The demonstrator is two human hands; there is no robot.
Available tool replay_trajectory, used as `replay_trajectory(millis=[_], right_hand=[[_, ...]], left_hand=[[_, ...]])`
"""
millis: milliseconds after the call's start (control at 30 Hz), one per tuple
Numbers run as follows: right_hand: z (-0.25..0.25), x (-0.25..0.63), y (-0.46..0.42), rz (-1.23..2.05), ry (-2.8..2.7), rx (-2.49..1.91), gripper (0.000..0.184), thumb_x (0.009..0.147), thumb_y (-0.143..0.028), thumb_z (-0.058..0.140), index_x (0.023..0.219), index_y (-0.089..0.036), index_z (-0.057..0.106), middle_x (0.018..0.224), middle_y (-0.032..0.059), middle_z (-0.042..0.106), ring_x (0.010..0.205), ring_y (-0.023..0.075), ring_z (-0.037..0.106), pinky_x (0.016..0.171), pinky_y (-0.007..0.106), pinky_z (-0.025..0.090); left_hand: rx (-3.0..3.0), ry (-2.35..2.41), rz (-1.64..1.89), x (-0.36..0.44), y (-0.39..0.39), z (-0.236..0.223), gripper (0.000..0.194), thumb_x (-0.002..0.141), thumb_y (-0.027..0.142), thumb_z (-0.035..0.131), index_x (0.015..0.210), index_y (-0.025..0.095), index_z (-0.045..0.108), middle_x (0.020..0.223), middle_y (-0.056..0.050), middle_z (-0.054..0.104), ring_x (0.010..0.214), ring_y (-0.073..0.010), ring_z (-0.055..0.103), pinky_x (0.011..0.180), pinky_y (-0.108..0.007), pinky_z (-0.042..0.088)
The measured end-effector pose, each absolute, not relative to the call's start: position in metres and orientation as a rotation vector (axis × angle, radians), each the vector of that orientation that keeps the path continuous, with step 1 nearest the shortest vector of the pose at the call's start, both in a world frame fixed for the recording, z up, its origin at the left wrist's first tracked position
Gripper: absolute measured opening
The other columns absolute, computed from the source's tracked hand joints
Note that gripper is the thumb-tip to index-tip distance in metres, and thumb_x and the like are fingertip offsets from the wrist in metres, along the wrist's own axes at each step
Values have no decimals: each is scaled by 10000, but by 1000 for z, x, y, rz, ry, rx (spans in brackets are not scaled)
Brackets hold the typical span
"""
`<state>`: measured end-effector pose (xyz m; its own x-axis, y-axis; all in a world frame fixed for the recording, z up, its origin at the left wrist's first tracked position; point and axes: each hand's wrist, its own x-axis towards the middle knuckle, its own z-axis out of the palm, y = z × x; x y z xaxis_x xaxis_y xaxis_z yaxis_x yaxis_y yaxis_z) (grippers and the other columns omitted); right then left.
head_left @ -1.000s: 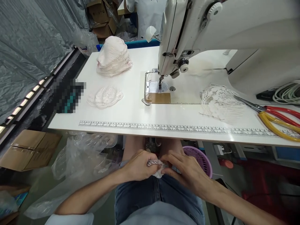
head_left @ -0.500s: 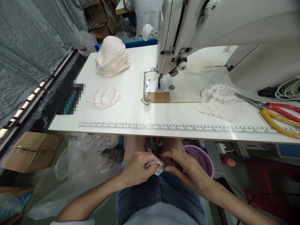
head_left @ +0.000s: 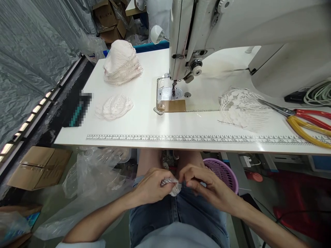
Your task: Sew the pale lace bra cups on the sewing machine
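Over my lap, my left hand (head_left: 155,186) is closed around a bunched piece of white lace (head_left: 176,189), part of which sticks out past the thumb. My right hand (head_left: 200,181) is beside it, thumb and forefinger close together at the lace's right edge. Whatever those fingertips pinch is too small to make out. On the table, a flat lace piece (head_left: 114,107) lies left of the sewing machine (head_left: 178,44), in front of a stack of pale fabric pieces (head_left: 122,63). More white lace (head_left: 241,108) lies to the right of the needle.
Scissors with red and yellow handles (head_left: 297,115) rest at the table's right, tips on the lace. A printed ruler (head_left: 181,138) runs along the front edge. Below are a purple basket (head_left: 232,175), clear plastic bags (head_left: 95,179) and a cardboard box (head_left: 38,168).
My right hand's fingers have drawn together and now meet at the lace's edge. The left hand keeps its hold. The whole view has shifted slightly.
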<state>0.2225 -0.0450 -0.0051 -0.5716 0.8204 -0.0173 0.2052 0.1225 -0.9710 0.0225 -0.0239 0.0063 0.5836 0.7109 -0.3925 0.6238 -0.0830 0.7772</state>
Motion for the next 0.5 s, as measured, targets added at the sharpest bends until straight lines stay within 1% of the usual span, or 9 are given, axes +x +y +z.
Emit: replay_trajectory(millis=[67,100,200,233,300,333,400,467,500], right_hand=[[-7,222,-46,1455,-1952,-917,192,938,-189,345,801,-204,479,759,3,539,561,94,483,539,211,374],[-11,226,-46,1329,-2059,-943,199,911,-146,343,776,-201,478,700,-3,522,542,102,469,518,216,350],[-36,256,-53,702,-2375,-1213,220,789,-49,340,730,-194,494,585,5,489,480,134,438,447,234,248],[-46,269,-56,558,-2418,-1325,246,768,-31,329,771,-189,517,587,12,507,448,135,431,423,233,217],[-60,291,-63,421,-2481,-1451,349,748,-11,323,953,-185,545,634,24,567,419,134,445,404,230,210],[-63,298,-65,404,-2503,-1479,376,765,-17,323,1018,-192,539,703,44,603,458,143,496,412,228,243],[-58,297,-67,485,-2480,-1496,344,850,-89,337,1121,-211,510,913,95,634,674,190,601,492,241,360],[-44,281,-64,734,-2368,-1465,281,921,-247,383,1190,-230,466,1071,111,597,907,226,589,644,281,442],[-36,270,-61,902,-2286,-1426,299,925,-318,412,1212,-236,443,1099,103,582,962,221,568,707,288,452]], left_hand=[[1769,1068,97,24,-23,11,182,779,163,470,734,150,645,636,21,586,586,-90,489,543,-178,311],[1747,1055,84,23,-23,13,182,777,164,470,741,149,648,618,24,578,566,-86,480,523,-177,303],[1641,1071,47,18,-21,14,198,773,158,458,766,146,655,565,35,562,485,-72,436,455,-176,262],[1609,1091,52,16,-20,13,205,772,149,453,778,146,657,566,36,569,477,-69,431,450,-174,261],[1571,1129,92,16,-18,8,205,779,157,460,801,147,664,623,26,610,512,-72,457,476,-168,288],[1560,1133,120,17,-17,5,200,789,175,470,814,149,666,669,18,633,548,-78,483,502,-167,311],[1550,1108,171,22,-16,1,188,809,217,488,839,156,664,749,8,660,620,-92,526,555,-168,346],[1557,1093,216,27,-16,1,170,817,238,503,844,159,651,779,7,663,664,-100,547,593,-168,363],[1564,1094,229,29,-16,1,160,817,241,510,842,160,646,778,9,660,673,-101,550,603,-169,365]])
